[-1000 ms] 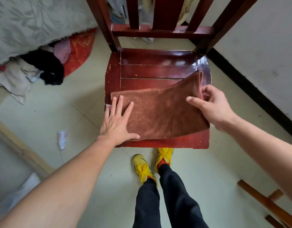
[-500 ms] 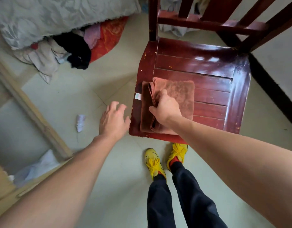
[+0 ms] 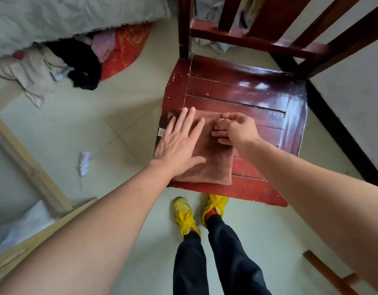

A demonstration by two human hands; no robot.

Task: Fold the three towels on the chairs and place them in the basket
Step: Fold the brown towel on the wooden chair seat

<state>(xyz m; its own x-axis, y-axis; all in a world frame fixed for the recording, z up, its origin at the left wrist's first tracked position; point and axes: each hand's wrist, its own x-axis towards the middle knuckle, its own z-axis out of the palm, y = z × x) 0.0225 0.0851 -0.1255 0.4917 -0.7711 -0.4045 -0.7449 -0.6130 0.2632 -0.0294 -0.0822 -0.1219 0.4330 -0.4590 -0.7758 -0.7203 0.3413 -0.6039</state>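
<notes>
A brown towel [image 3: 211,167], folded into a narrow rectangle, lies on the front left part of a dark red wooden chair seat [image 3: 258,99]. My left hand [image 3: 179,141] lies flat on the towel's left half with straight, spread fingers. My right hand [image 3: 237,128] rests over the towel's far right corner, fingers loosely bent, holding nothing that I can see. A small white label sticks out at the towel's left edge. No basket is in view.
A pile of clothes [image 3: 77,60] lies on the floor under a bed cover at the far left. A crumpled white scrap [image 3: 84,162] sits on the tiles. A light wooden frame [image 3: 34,173] runs along the left. My yellow shoes [image 3: 183,216] stand before the chair.
My right hand folded the towel over to the left into a narrow stack. My left hand, off the chair half a second ago, came back and now presses flat on the folded towel.
</notes>
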